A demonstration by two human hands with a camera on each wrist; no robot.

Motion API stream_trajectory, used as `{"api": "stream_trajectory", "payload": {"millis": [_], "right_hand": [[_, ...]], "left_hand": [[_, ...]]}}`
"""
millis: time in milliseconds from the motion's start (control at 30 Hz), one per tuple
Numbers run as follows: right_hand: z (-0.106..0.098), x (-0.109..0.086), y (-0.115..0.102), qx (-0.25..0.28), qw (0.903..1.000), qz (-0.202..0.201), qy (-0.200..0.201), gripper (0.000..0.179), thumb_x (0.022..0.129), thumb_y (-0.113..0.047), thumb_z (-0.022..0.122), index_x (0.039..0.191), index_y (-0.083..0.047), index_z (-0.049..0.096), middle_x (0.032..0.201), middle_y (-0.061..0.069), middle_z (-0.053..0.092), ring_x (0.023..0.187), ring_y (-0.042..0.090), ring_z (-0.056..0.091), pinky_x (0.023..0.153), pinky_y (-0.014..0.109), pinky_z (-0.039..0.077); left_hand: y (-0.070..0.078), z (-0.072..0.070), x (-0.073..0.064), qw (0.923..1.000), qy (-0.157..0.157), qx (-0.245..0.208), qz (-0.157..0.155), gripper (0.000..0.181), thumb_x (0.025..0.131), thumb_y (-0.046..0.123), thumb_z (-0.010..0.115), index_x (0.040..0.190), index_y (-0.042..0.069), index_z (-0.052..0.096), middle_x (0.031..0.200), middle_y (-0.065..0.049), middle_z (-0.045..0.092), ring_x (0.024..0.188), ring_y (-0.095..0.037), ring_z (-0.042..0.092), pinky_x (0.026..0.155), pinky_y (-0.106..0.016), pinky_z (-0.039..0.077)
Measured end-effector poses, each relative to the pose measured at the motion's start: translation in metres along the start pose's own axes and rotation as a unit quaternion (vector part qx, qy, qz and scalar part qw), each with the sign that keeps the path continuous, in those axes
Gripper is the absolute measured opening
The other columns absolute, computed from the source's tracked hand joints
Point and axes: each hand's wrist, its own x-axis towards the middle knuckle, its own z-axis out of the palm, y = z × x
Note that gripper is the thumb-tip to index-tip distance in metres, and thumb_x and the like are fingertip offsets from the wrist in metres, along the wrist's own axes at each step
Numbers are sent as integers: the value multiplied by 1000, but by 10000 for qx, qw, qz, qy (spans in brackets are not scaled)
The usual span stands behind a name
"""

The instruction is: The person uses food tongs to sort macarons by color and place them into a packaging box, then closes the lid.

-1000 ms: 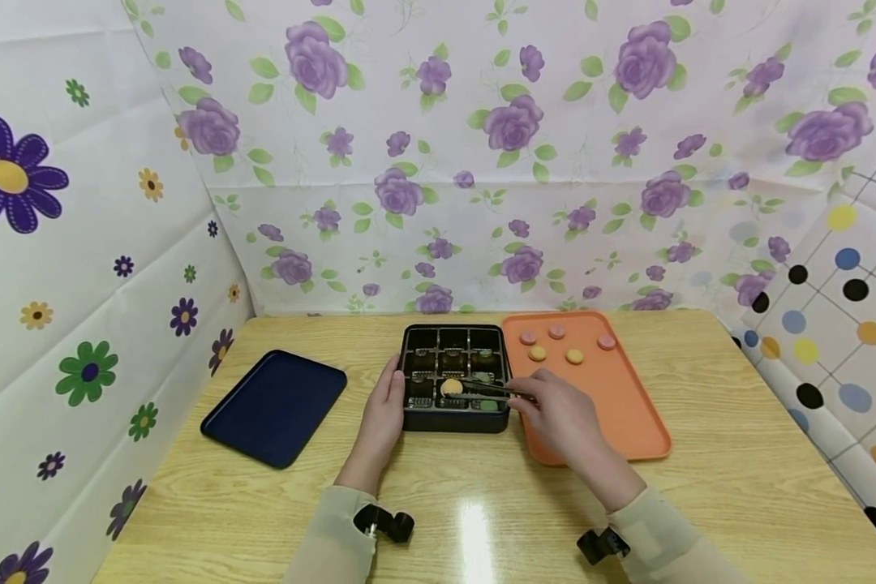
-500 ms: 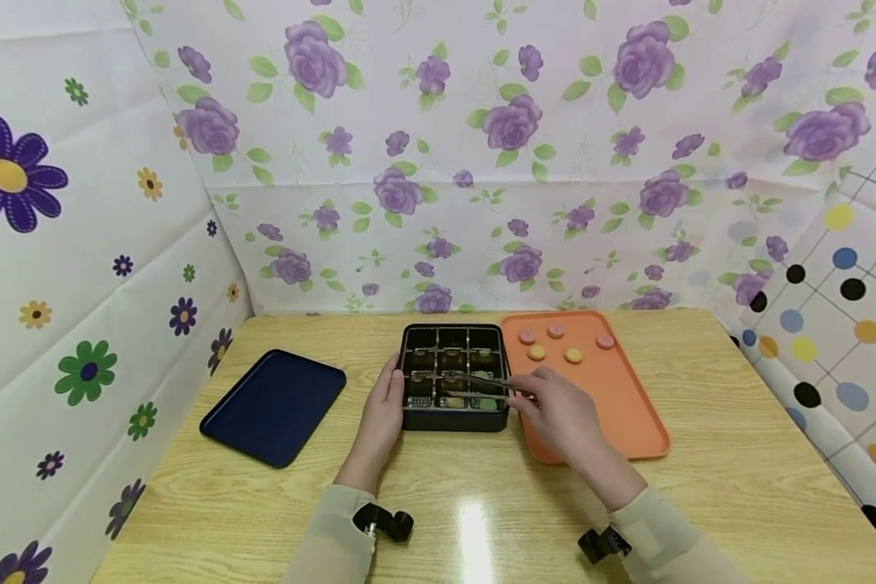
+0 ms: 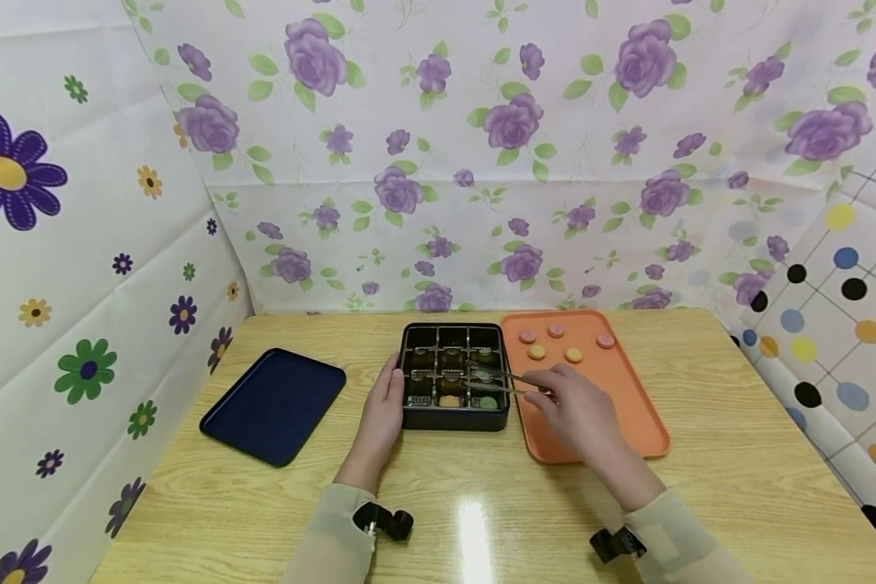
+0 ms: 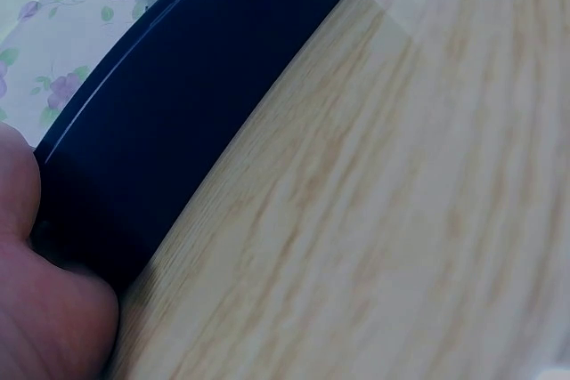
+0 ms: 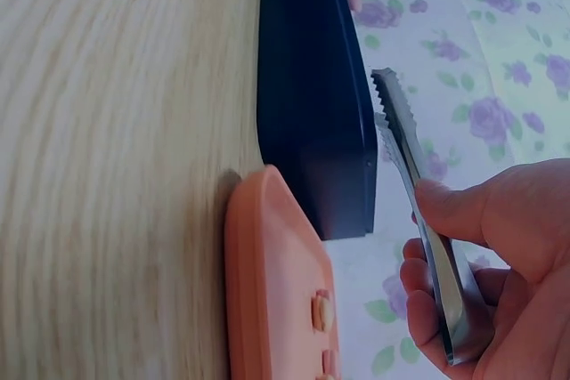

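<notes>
My left hand (image 3: 381,418) rests along the left side of a black box (image 3: 454,420) with a clear divided insert, its fingers fairly straight against the wall. A yellow macaron (image 3: 449,401) sits in the front middle compartment. Green macarons, including a front one (image 3: 487,403), occupy the right column. With my right hand (image 3: 580,414) I hold metal tongs (image 5: 456,309), thumb on one side and fingers curled round the other. The tongs' serrated tips are spread with nothing between them, over the right part of the box.
An orange tray (image 3: 620,405) lies right beside the box. Toward its back are pink macarons, one by the right edge (image 3: 605,341), and two yellow ones, the nearer at its middle (image 3: 573,355). A dark blue tray (image 3: 273,410) lies to the left on the wooden table (image 3: 409,519).
The tongs have let go of the yellow macaron, which now sits lower in the front middle compartment. My right hand has drawn back to the right with the tongs spread. My left hand stays put.
</notes>
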Motion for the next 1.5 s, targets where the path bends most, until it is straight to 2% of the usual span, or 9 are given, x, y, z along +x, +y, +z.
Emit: {"api": "stream_trajectory", "payload": {"millis": [333,533,733,967,1500], "right_hand": [[-17,-1,24,107,9996,186,168,31,105,-24,81,135,-16,81,112,8,72,83,22,66,58,35,44],[-32,-3,42,188,9988,430,143,35,107,-23,79,140,-12,78,118,14,73,90,29,71,60,39,51],[-43,-6,61,-33,9977,644,201,33,108,-26,77,139,-13,78,117,15,72,92,32,72,62,44,53],[-49,-9,78,-230,9956,847,343,35,108,-27,77,139,-10,77,118,21,70,90,34,72,58,42,51],[-53,-9,103,-344,9928,1103,314,40,109,-28,75,142,-4,73,121,28,67,89,39,72,57,46,51]], "left_hand": [[-1,0,0,10000,-5,3,-42,62,122,50,35,179,27,24,182,-6,23,166,-36,24,132,-63,22],[-1,-1,0,10000,-3,8,-28,63,122,50,35,179,25,23,182,-7,23,166,-36,24,132,-63,22],[0,-1,-1,10000,-18,10,-31,63,122,49,35,179,24,23,182,-7,23,166,-37,24,132,-64,22],[0,-1,-1,10000,-37,-28,-32,62,122,48,34,179,25,23,182,-7,23,166,-37,24,131,-64,22],[0,0,0,10000,-13,-48,-68,62,123,48,35,179,26,23,182,-7,22,166,-37,22,132,-64,21]]}}
